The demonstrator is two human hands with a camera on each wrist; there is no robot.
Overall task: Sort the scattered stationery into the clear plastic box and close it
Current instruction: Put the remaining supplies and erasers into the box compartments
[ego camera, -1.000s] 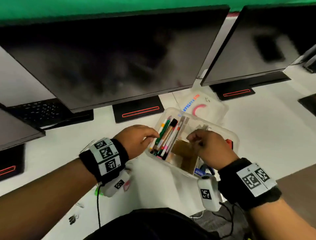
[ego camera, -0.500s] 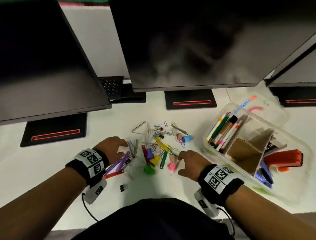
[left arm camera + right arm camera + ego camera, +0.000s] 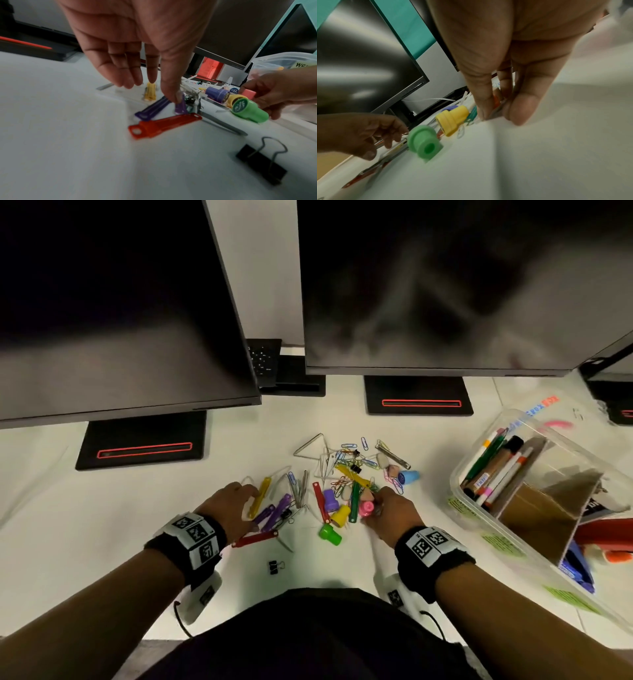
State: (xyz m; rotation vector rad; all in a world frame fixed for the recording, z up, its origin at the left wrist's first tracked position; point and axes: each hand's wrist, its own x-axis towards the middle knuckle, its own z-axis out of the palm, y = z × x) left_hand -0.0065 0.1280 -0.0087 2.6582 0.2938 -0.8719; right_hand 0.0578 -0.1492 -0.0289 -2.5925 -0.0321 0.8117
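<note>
Dim, even light; glare on monitors [image 3: 428, 285]; wide-angle edge warp; wrist views motion-blurred

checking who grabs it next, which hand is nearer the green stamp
Right. The right hand is at the pink stamp, just beyond the green stamp. The left hand is farther away, its fingertips down among the purple key tags.
</note>
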